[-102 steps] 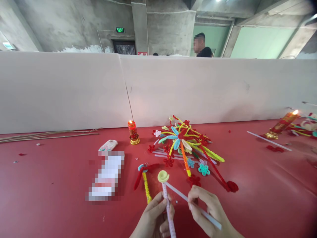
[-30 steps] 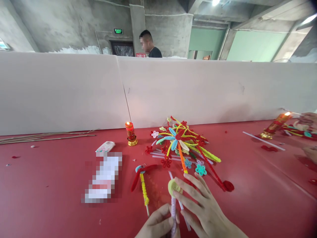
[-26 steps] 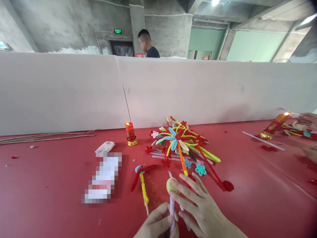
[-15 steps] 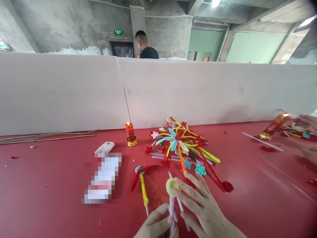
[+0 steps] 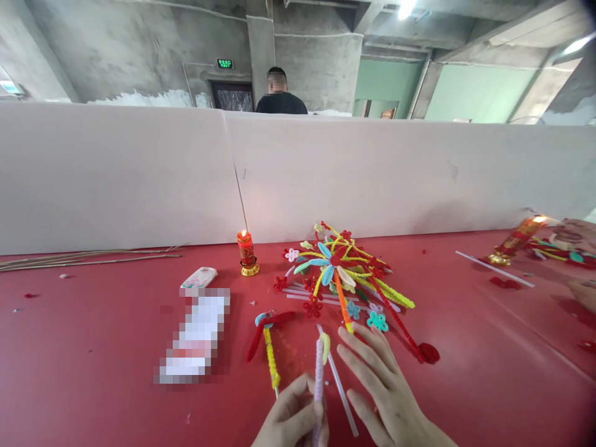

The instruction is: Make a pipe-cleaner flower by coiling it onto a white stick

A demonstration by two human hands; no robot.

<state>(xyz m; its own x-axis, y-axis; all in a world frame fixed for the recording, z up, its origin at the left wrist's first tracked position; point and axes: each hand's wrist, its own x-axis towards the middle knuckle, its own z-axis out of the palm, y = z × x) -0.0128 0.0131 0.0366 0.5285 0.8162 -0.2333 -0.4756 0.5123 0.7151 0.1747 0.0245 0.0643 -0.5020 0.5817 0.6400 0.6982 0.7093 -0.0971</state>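
Observation:
Pinched in my left hand (image 5: 293, 415) is an upright stem wrapped in lilac pipe cleaner (image 5: 319, 375), with a pale yellow coiled disc (image 5: 325, 349) at its top, now seen nearly edge-on. My right hand (image 5: 384, 379) is open just to the right, fingers spread and apart from the disc. Between the hands a clear glue stick (image 5: 342, 391) lies on the red table (image 5: 116, 347). Left of them rests a yellow-wrapped stem (image 5: 270, 360) with a red and blue top. Beyond my right fingertips is a pile of pipe-cleaner flowers (image 5: 335, 261).
A lit red candle (image 5: 246, 248) stands near the white partition (image 5: 139, 180). Thin sticks (image 5: 93, 257) and a small white packet (image 5: 199, 277) lie at left. At far right, another person's hand (image 5: 580, 231) is near a tilted lit candle (image 5: 516, 240). Someone stands behind the partition.
The yellow disc has turned from facing me to nearly edge-on as the stem rotated in my left hand. My right hand has come away from the disc, slightly rightward.

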